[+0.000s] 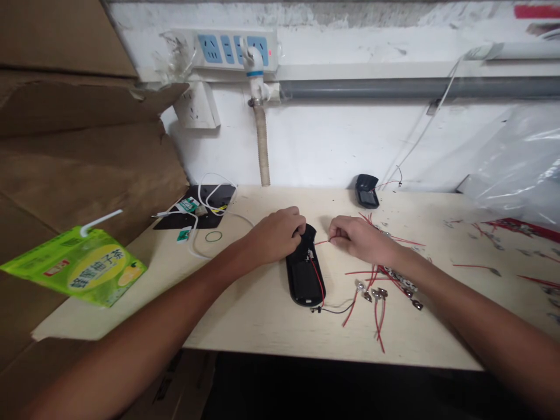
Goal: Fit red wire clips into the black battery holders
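Observation:
A black plastic housing (306,283) lies on the wooden table with its hollow side up and a red wire running inside it. My left hand (282,233) is closed on the housing's far upper end; its fingertips are partly hidden. To the right, my right hand (356,236) pinches the end of a thin red wire (322,242) that leads from the housing. By the housing's near end a black wire (339,311) curves over the tabletop. Several small metal contacts with red wires (378,296) lie below my right hand.
A second black housing (367,191) with a wire stands near the wall. More wired contacts (490,233) are spread at the right, by clear plastic (520,163). At the left are a green drink pouch (83,265), a white cable (205,198) and cardboard (79,157).

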The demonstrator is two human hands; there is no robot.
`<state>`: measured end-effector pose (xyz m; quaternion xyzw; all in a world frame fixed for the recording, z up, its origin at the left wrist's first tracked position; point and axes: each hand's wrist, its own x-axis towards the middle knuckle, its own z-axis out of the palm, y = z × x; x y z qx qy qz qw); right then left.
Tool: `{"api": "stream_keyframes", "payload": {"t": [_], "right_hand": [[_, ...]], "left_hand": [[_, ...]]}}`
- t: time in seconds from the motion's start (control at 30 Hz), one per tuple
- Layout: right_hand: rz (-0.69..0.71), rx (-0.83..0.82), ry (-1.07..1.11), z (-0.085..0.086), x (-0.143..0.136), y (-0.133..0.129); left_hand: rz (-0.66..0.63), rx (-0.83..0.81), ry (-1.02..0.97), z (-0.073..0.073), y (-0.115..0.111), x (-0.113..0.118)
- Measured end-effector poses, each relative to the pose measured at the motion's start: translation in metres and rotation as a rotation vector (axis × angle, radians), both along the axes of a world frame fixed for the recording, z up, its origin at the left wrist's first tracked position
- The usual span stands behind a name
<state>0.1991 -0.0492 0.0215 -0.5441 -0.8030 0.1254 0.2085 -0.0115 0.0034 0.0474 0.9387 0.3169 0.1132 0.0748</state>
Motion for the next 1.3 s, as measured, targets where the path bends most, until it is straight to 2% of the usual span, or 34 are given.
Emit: {"api": "stream_keyframes", "payload": {"t": [0.5, 0.73, 0.9, 1.13, 1.3], "right_hand": [[0.050, 0.007, -0.008, 0.003, 0.002, -0.003], [0.114, 0.123, -0.006, -0.007, 0.000, -0.001], [0.091, 0.127, -0.024, -0.012, -0.002, 0.002], [0.062, 0.125, -0.115, -0.009, -0.006, -0.005], [0.093, 0.131, -0.068, -0.011, -0.003, -0.002]], "left_hand": [[-0.003, -0.010, 0.011, 0.002, -0.001, 0.001], [0.000, -0.007, 0.004, 0.001, 0.000, 0.001], [0.004, -0.013, 0.006, 0.003, -0.002, 0.001], [0.005, -0.012, 0.015, 0.002, -0.001, 0.000], [0.000, -0.006, 0.023, 0.003, -0.001, 0.000]]}}
